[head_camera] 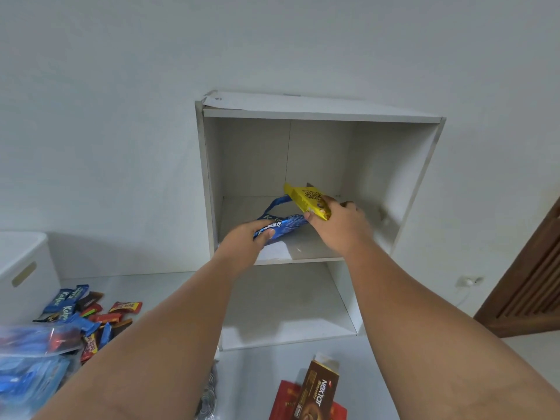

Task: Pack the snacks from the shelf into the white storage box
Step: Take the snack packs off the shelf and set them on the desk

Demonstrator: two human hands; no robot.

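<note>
Head view: inside the white shelf [378, 165] at frame centre, the left hand [242, 241] has its grip curled round a blue snack packet [285, 225] lying crosswise, the right hand [341, 227] clasps a yellow snack box [304, 197] just beside it, and the white storage box [27, 256] sits well apart at the lower left, nearer the left hand.

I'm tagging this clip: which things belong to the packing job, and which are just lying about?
Job: shelf, blue packet in left hand, yellow packet in right hand, white storage box, loose snacks, Nextar box.
Lying about: wooden door, wall socket.
</note>
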